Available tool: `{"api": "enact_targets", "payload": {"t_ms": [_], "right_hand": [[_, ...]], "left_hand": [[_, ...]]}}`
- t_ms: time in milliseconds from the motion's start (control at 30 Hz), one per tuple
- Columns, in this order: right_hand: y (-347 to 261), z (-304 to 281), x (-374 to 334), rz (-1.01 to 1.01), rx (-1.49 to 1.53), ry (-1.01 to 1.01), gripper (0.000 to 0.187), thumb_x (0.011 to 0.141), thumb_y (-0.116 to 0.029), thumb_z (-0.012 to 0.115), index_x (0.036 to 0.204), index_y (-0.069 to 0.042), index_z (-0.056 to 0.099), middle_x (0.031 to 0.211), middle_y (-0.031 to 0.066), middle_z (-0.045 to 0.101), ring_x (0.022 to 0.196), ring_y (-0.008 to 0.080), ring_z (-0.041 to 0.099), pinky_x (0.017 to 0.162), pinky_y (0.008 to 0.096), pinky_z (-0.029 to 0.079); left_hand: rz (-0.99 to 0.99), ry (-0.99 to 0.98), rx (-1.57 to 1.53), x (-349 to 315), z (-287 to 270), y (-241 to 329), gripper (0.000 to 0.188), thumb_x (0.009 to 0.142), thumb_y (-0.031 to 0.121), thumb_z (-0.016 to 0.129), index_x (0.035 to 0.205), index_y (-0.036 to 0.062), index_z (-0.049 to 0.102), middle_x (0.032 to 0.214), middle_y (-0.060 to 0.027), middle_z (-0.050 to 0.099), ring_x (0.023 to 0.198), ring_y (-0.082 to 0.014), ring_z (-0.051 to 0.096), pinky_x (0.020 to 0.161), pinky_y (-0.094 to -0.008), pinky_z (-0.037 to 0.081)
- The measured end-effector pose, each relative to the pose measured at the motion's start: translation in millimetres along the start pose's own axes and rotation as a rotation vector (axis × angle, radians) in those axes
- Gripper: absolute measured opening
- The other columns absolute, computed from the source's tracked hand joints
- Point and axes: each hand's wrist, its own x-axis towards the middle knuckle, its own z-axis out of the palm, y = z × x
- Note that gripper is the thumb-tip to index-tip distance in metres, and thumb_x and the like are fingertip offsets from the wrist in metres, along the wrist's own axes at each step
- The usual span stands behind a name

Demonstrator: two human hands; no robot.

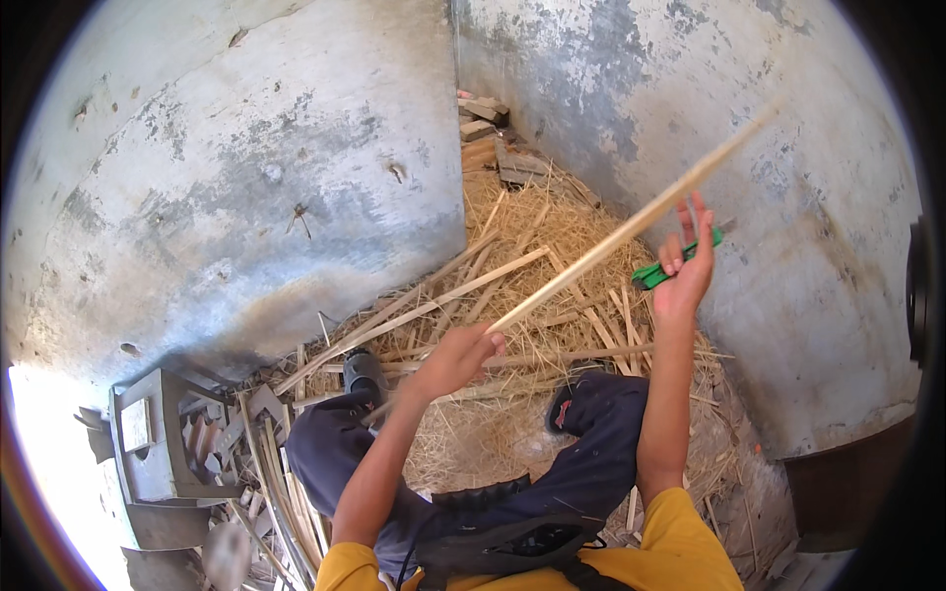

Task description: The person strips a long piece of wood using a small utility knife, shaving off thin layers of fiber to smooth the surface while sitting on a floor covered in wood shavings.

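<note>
2 hands are at work: your left hand [458, 357] grips the near end of a long bamboo strip [631, 229], which slants up past your right hand [683, 276], closed around a green knife [662, 268]. Looks like mid-shaving; next calls for a steady blade against the strip.

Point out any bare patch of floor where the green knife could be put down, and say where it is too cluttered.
The barest patch is the pale, thinly strawed floor between the person's legs. Beyond the left hand it is crowded: split sticks and straw fill the space between the two walls. The right hand holds the green knife against the long stick. Left of the knee, the grey block and scraps crowd things.
</note>
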Motion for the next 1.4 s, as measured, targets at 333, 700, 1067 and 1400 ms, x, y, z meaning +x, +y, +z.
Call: {"api": "enact_targets", "payload": {"t_ms": [333, 700, 1067, 1400], "right_hand": [[49.6, 35.1, -87.2, 0.179, -0.421, -0.690, 0.041, 0.104, -0.028, 0.068, 0.136, -0.003, 0.066, 0.113, 0.0117, 0.078, 0.062, 0.0036, 0.056, 0.056, 0.0183, 0.047], [51.1, 45.9, -81.1, 0.132, -0.396, -0.502, 0.027, 0.101, -0.012, 0.072, 0.122, 0.004, 0.071, 0.099, 0.0152, 0.079, 0.096, 0.0199, 0.077, 0.090, 0.0329, 0.060], [38.3, 24.9, -74.3, 0.057, -0.524, -0.610, 0.047, 0.102, -0.030, 0.070, 0.136, 0.002, 0.060, 0.096, 0.0073, 0.071, 0.085, 0.0130, 0.067, 0.072, 0.0280, 0.051], [39.1, 25.6, -99.5, -0.510, -0.704, -0.927, 0.024, 0.093, -0.015, 0.081, 0.109, -0.003, 0.067, 0.095, 0.0130, 0.072, 0.079, 0.0237, 0.074, 0.067, 0.0318, 0.058]], "left_hand": [[0.063, -0.032, -0.542, -10.8, 1.1, 28.1, 0.038, 0.116, 0.039, 0.044, 0.113, 0.0051, 0.062, 0.074, 0.0073, 0.039, 0.062, -0.0044, 0.033, 0.056, -0.0233, 0.031], [0.101, 0.043, -0.151, -14.7, 12.9, 29.4, 0.030, 0.110, 0.030, 0.061, 0.120, 0.0019, 0.060, 0.083, 0.0029, 0.057, 0.075, -0.0094, 0.057, 0.065, -0.0292, 0.049], [0.013, 0.056, -0.430, -24.7, 11.5, 49.5, 0.030, 0.114, 0.038, 0.051, 0.113, 0.0082, 0.058, 0.071, 0.0086, 0.039, 0.058, -0.0028, 0.033, 0.052, -0.0231, 0.027], [0.018, 0.158, -0.590, -34.5, 13.4, 63.6, 0.029, 0.115, 0.037, 0.049, 0.102, 0.0101, 0.051, 0.069, 0.0069, 0.035, 0.054, -0.0038, 0.030, 0.048, -0.0233, 0.026]]}}
